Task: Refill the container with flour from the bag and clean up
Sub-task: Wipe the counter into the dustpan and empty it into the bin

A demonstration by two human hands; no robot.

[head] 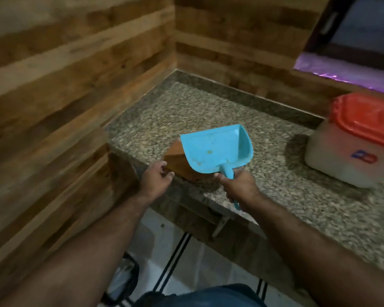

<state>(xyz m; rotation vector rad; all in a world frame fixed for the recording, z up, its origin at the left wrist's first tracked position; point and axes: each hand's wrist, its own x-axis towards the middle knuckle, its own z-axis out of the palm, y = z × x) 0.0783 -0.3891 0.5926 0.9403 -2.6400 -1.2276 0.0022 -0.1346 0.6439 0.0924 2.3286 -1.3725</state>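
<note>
I see R hand [237, 187] clenched round handle of blue dustpan [215, 149], pan tilted over granite counter [208, 107] edge. L hand [157, 178] grips brown brush [175, 160] beside it. Pan looks light, stiff plastic; handle best hold. Red-lidded flour container [350, 147] closed, well apart at R.

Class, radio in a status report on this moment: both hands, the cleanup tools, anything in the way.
Right hand grips blue dustpan handle. Left hand holds brown brush beside pan, at counter edge. Red-lidded container closed, off right. Nothing in the way.
</note>
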